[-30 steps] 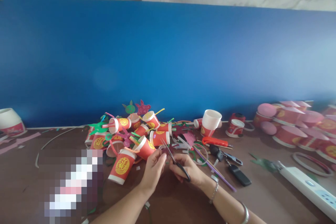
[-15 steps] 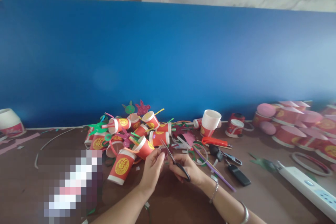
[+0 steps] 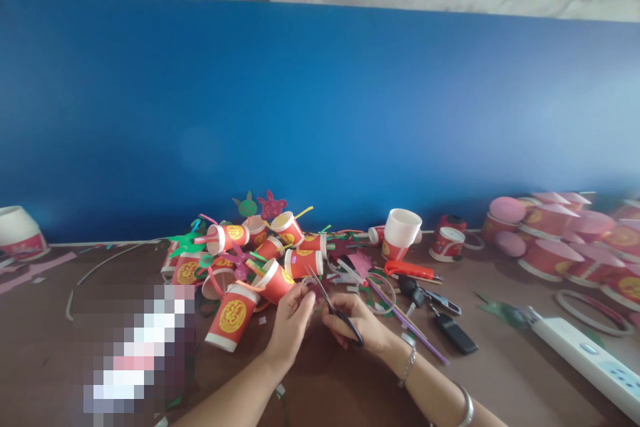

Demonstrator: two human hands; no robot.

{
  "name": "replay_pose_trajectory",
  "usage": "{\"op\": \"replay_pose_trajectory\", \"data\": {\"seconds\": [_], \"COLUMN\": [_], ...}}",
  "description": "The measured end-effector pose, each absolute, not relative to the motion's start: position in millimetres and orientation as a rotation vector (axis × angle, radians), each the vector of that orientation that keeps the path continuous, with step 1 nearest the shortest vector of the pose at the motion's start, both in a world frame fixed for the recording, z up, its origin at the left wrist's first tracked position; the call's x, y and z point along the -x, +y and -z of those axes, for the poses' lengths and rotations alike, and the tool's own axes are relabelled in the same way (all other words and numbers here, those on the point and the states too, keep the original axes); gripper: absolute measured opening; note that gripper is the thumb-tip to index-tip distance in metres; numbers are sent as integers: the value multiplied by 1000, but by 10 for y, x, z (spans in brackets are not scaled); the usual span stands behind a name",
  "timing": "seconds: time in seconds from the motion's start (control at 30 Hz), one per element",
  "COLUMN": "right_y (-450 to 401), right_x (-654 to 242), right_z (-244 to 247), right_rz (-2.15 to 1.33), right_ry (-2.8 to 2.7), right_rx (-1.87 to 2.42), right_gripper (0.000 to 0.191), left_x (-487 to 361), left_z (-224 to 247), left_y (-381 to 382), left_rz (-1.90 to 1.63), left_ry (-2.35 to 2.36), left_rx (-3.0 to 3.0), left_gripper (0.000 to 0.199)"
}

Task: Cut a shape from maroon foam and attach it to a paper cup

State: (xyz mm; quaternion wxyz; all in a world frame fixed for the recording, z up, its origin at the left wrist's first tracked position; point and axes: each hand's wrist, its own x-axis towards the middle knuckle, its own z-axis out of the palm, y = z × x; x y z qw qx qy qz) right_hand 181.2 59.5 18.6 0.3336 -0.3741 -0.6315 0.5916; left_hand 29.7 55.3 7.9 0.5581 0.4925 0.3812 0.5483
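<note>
My right hand (image 3: 367, 327) grips a pair of black-handled scissors (image 3: 345, 321), blades pointing up and left and slightly apart. My left hand (image 3: 293, 323) pinches a small dark pink piece (image 3: 317, 293), perhaps paper, close beside the blades; the fingers hide most of it. Just beyond both hands lies a heap of red paper cups (image 3: 233, 317) with yellow emblems, straws stuck in several of them. Among them are a green animal-face cutout (image 3: 247, 205) and a dark pink one (image 3: 272, 205). A pink paper cutout (image 3: 361, 263) lies past my right hand.
On the brown table (image 3: 500, 380), right of my hands, lie an orange-handled tool (image 3: 410, 270), keys with a black fob (image 3: 454, 332) and purple straws (image 3: 425, 340). Stacked white cups (image 3: 403, 230), a power strip (image 3: 585, 353) and pink-topped cups (image 3: 550, 259) stand farther right. A blue panel (image 3: 320, 113) rises behind.
Almost nothing differs. Both hands keep their places, with the scissors and the small dark pink piece held as before.
</note>
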Motion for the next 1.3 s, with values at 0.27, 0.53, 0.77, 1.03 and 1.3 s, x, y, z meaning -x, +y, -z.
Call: {"op": "replay_pose_trajectory", "data": {"seconds": [0.27, 0.53, 0.77, 1.03, 1.3], "right_y": [603, 602, 607, 643, 628], "right_x": [-1822, -1818, -1847, -1872, -1858], "right_z": [-185, -179, -144, -134, -170], "right_rz": [-1543, -1574, -1625, -1628, -1623], "right_ry": [-1664, -1646, -1636, -1665, -1664], "right_rx": [974, 983, 931, 954, 982], "right_gripper": [28, 31, 31, 32, 34], "left_x": [-299, -297, -282, -289, -303], "left_z": [-120, -130, -67, -86, -139], "left_y": [527, 527, 558, 553, 527], "left_rz": [-1326, -1323, -1263, -1303, -1333], "left_ry": [933, 937, 886, 939, 939], "left_rx": [-1130, -1127, -1151, -1096, -1011], "left_gripper": [38, 37, 36, 39, 40]}}
